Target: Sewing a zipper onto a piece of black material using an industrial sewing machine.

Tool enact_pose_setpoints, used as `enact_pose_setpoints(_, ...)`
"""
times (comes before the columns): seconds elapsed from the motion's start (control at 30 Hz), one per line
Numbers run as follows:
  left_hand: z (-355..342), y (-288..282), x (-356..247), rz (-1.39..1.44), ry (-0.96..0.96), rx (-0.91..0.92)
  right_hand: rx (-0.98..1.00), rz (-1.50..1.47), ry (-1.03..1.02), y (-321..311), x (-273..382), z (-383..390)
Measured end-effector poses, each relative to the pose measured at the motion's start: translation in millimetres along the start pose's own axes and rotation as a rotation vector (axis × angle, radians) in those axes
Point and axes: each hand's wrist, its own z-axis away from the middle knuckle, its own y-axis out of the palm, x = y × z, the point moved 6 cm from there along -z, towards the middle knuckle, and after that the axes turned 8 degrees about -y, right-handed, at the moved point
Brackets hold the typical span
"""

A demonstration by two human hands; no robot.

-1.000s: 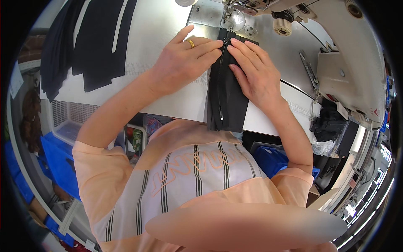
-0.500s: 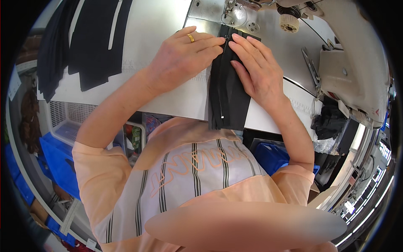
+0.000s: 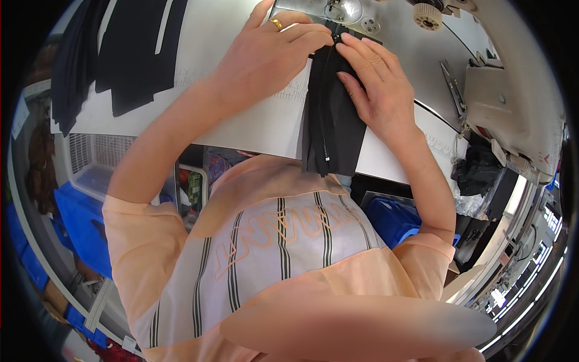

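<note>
Black cloth [image 3: 344,123] with zipper [image 3: 322,111] spread beneath both hands

The black cloth is laid lengthwise across the white table [image 3: 241,130], its upper end on the metal plate [image 3: 416,54] of the sewing machine [image 3: 512,99] and its lower end reaching past the near edge. The zipper's upper end is partly covered by fingertips, and its small dark pull is hard to make out.

The left hand [image 3: 271,51] is held with its fingertips gathered at that end; its thumb is hidden, so whether anything is pinched cannot be told. The right hand [image 3: 381,87] is rested unclenched on the cloth, fingers extended, nothing gripped.

The sewing machine is cut off by the upper edge, and its needle cannot be made out. The lower part of the view is covered by a blurred oval [image 3: 359,329].
</note>
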Motion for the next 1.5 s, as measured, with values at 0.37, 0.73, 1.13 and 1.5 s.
enact_pose_setpoints(0.37,0,0,2,0.126,-0.016,-0.049,-0.079,-0.239,-0.244,-15,70,30)
enact_pose_setpoints(0.73,1,2,7,0.085,0.029,0.097,-0.107,-0.386,-0.227,-32,53,9)
enact_pose_setpoints(1.13,-1,0,7,0.184,-0.007,0.167,-0.111,-0.143,0.017,9,-22,-10)
enact_pose_setpoints(1.5,-3,-4,5,0.136,-0.006,0.128,-0.038,-0.114,0.020,-4,13,9)
